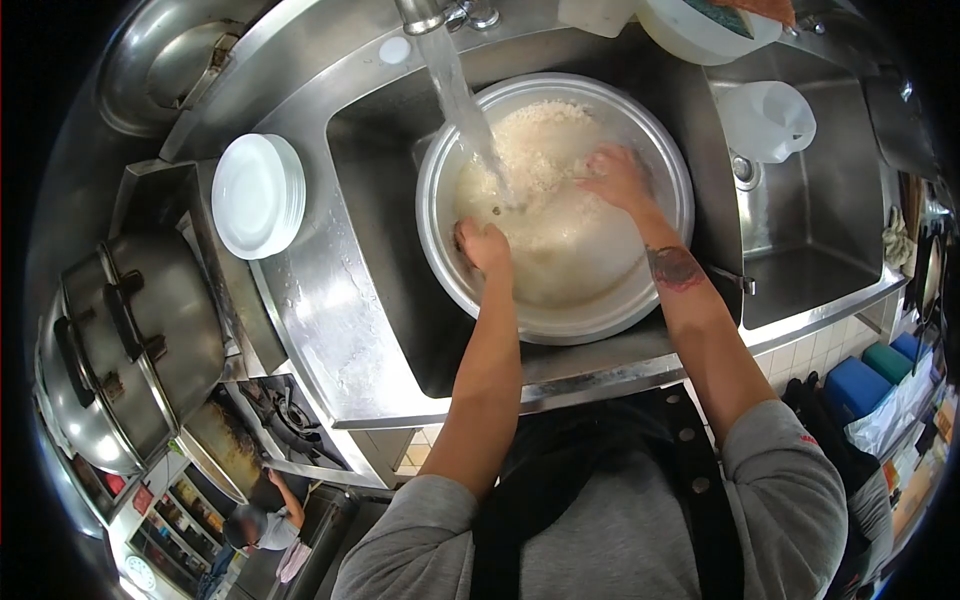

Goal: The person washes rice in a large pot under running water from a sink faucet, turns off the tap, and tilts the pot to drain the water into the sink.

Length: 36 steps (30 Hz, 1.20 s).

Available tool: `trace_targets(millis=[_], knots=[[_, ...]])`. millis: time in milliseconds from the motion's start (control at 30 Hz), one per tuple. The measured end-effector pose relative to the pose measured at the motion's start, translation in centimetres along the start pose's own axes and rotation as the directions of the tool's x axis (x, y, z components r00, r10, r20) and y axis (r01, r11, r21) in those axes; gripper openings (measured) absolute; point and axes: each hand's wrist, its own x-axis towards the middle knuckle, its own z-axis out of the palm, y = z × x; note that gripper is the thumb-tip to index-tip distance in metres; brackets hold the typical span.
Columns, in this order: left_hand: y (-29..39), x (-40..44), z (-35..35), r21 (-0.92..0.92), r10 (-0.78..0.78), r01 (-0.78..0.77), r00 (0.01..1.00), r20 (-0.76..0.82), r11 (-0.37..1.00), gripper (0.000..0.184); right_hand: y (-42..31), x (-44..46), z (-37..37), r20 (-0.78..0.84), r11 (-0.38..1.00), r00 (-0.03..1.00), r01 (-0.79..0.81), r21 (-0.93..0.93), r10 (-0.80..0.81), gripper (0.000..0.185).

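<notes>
Lying heaped in cloudy water, rice (545,135) is filling far part of basin (430,215), just left of my right hand (618,178), nearer one; my left hand (484,245) is resting nearer, by left wall. Loose mass is pointing nowhere, showing no clear long axis. Right fingers are sitting loosely spread; left curling, contents hidden, cannot tell.

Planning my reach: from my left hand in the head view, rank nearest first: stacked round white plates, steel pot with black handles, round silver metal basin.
1. Basin: around your left hand.
2. Plates: left, on counter.
3. Pot: farther left.
</notes>
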Motion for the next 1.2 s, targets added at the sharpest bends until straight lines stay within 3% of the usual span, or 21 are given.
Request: trace_targets(millis=[33,100,167,200,233,267,333,367,433,500,633,700,800,833,900,933,967,1033,1067,1133,1200], knots=[[-1.4,-0.1,1.0,-0.085,-0.089,0.09,0.996,0.013,0.992,0.04,1.6,-0.4,0.6,-0.108,0.997,0.992,0.059,-0.044,-0.064,0.069],[-3.7,-1.1,3.4,-0.246,-0.258,0.266,0.964,0.065,0.932,0.045,4.5,-2.2,4.5,-0.02,0.914,0.984,-0.156,0.375,0.177,0.069],[-1.1,-2.1,2.8,-0.575,-0.423,0.53,0.847,0.322,0.623,0.047,4.3,-3.1,5.5,0.073,0.763,0.944,-0.304,0.571,0.321,0.071],[-0.1,-2.8,2.7,-0.665,-0.444,0.632,0.767,0.464,0.397,0.048,2.4,-3.7,5.3,0.09,0.732,0.927,-0.344,0.588,0.364,0.073],[-0.2,-4.1,3.5,-0.656,-0.291,0.551,0.833,0.471,0.516,0.047,0.6,-4.4,5.3,0.108,0.699,0.908,-0.384,0.604,0.406,0.075],[-0.5,-5.6,4.6,-0.647,-0.127,0.448,0.868,0.48,0.617,0.046,-0.9,-4.9,5.6,0.247,0.624,0.886,-0.453,0.636,0.392,0.074],[2.0,-6.5,4.2,-0.629,-0.145,0.507,0.832,0.535,0.589,0.045,-2.9,-5.3,5.9,0.497,0.471,0.808,-0.589,0.657,0.318,0.072],[4.0,-6.5,3.9,-0.605,-0.32,0.66,0.748,0.581,0.445,0.045,-3.2,-5.2,5.7,0.543,0.417,0.809,-0.583,0.697,0.224,0.071],[7.4,-6.5,2.5,-0.598,-0.391,0.729,0.684,0.616,0.333,0.046,-4.0,-4.7,4.6,0.604,0.296,0.797,-0.582,0.757,0.023,0.068],[8.4,-6.4,0.9,-0.654,-0.223,0.616,0.78,0.585,0.44,0.049,-5.0,-3.8,2.3,0.62,0.487,0.784,-0.553,0.676,0.03,0.064],[9.4,-3.5,-0.1,-0.483,-0.411,0.685,0.721,0.558,0.546,0.057,-7.5,-2.6,-1.7,0.547,0.62,0.837,-0.43,0.656,0.002,0.057],[9.2,-2.1,0.2,-0.441,-0.458,0.739,0.667,0.588,0.51,0.042,-8.8,-1.6,-2.4,0.527,0.79,0.839,-0.414,0.453,0.137,0.061],[6.0,-0.6,3.2,-0.509,-0.389,0.66,0.745,0.542,0.553,0.039,-8.5,-0.2,-1.5,0.539,0.825,0.8,-0.477,0.303,0.265,0.064],[4.1,0.3,4.9,-0.477,-0.332,0.54,0.827,0.454,0.693,0.038,-8.0,0.4,-0.7,0.554,0.81,0.778,-0.511,0.286,0.295,0.064],[0.4,2.2,7.5,-0.349,-0.159,0.26,0.943,0.292,0.9,0.035,-5.3,0.7,2.5,0.295,0.911,0.928,-0.312,0.27,0.23,0.06],[-0.1,3.3,7.2,-0.278,0.068,-0.012,0.979,0.193,0.961,0.036,-4.1,0.9,2.8,0.157,0.948,0.972,-0.211,0.237,0.177,0.058],[-0.8,5.0,6.5,-0.178,0.304,-0.282,0.946,0.113,0.943,0.037,-2.3,1.4,2.6,0.141,0.957,0.984,-0.146,0.251,0.113,0.057],[-1.7,8.1,5.7,-0.315,0.526,-0.471,0.843,0.115,0.824,0.039,0.9,2.2,1.3,0.107,0.961,0.994,-0.015,0.275,-0.015,0.058],[-1.7,9.8,5.7,-0.55,0.534,-0.371,0.828,0.168,0.748,0.039,2.2,2.1,1.2,0.02,0.947,0.999,-0.042,0.317,0.037,0.057],[-2.1,12.6,7.5,-0.67,0.519,-0.204,0.797,0.309,0.713,0.042,4.5,1.4,2.3,-0.145,0.911,0.977,-0.085,0.404,0.155,0.058],[-2.5,14.5,9.8,-0.561,0.392,-0.059,0.776,0.495,0.826,0.047,4.8,0.7,4.2,-0.154,0.814,0.936,-0.184,0.551,0.316,0.059]])
